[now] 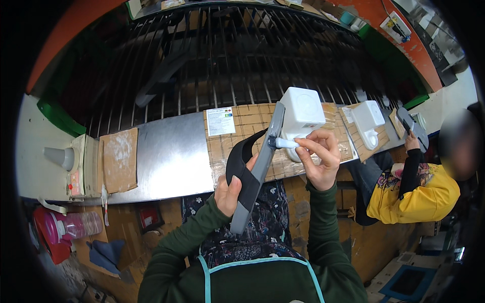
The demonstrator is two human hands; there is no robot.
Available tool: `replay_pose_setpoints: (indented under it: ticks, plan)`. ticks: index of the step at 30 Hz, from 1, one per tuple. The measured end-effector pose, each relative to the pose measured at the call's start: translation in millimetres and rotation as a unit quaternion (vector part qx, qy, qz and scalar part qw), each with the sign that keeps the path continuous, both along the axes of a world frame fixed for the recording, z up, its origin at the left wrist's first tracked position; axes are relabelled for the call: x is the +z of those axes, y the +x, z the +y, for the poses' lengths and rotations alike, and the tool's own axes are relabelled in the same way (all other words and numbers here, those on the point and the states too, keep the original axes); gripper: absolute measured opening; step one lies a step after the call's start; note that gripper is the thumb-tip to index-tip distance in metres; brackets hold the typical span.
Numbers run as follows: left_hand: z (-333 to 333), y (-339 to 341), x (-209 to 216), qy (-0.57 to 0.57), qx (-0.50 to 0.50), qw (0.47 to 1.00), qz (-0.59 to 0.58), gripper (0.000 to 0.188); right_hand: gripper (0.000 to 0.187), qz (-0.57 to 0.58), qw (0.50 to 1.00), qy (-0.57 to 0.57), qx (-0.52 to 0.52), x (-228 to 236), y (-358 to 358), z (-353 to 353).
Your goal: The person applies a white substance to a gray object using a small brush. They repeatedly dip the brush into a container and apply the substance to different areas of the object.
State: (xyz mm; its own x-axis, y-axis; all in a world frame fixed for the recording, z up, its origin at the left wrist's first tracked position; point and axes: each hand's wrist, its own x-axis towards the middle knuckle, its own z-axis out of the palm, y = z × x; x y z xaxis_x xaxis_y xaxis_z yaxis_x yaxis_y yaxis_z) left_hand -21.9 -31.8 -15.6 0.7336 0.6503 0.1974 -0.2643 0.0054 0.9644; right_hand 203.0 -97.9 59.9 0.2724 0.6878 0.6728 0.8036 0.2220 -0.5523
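My left hand (pixel 226 197) is closed round a grey slide sandal (pixel 263 164) with a wide black strap. Some of its fingers pass under the strap. The sandal stands on edge, sole turned to the right, above the near side of the bench. Between thumb and fingers, my right hand (pixel 324 160) pinches a small pale brush-like tool (pixel 286 143). Its dark tip touches the sandal's sole side. Just behind that hand is a white plastic dispenser (pixel 303 111) with a box-shaped tank; its lower part is partly hidden.
Cardboard (pixel 222 151) covers part of the metal bench (pixel 169 156). Beyond lies a rack of dark rollers (pixel 202 55). A second white dispenser (pixel 367 118) stands to the right, near a co-worker in yellow (pixel 417 197) holding another sandal. A pink-lidded bottle (pixel 76 225) is at lower left.
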Motion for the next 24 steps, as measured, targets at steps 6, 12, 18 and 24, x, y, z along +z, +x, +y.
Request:
replay_pose_setpoints:
  ticks: [6, 12, 18, 24]
  plan:
    - [0, 0, 11, 0.022, 0.046, 0.998, 0.029, 0.06, 0.025, -0.01, 1.0, -0.013, -0.004, -1, -2, -1]
    - [1, 3, 26, 0.004, 0.051, 0.998, 0.04, 0.061, 0.024, -0.022, 1.0, -0.017, -0.012, -4, -6, 0]
    - [1, 7, 31, -0.018, 0.057, 0.998, 0.018, 0.061, 0.024, -0.029, 0.999, -0.026, -0.013, -6, -11, 0]
    - [3, 11, 27, -0.026, 0.08, 0.996, 0.019, 0.061, 0.024, -0.047, 0.998, -0.025, -0.012, -6, -15, 1]
